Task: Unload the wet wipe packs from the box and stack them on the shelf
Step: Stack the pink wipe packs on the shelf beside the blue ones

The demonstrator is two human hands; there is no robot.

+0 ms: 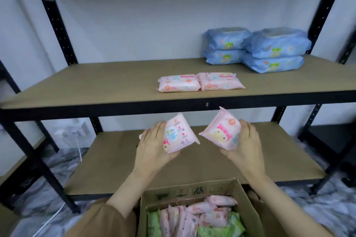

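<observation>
Head view: box holds pink (also green) packs.

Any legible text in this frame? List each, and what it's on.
"baby": pink pack in the left hand; finer print blurred.
Second pink pack, in the right hand: badge unreadable.
Shelved pink packs and blue packs: blurred.
Box: handling pictograms, no legible words.

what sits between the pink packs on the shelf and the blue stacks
Only bare shelf board separates the pink packs and the blue stacks, in the head view.
</observation>
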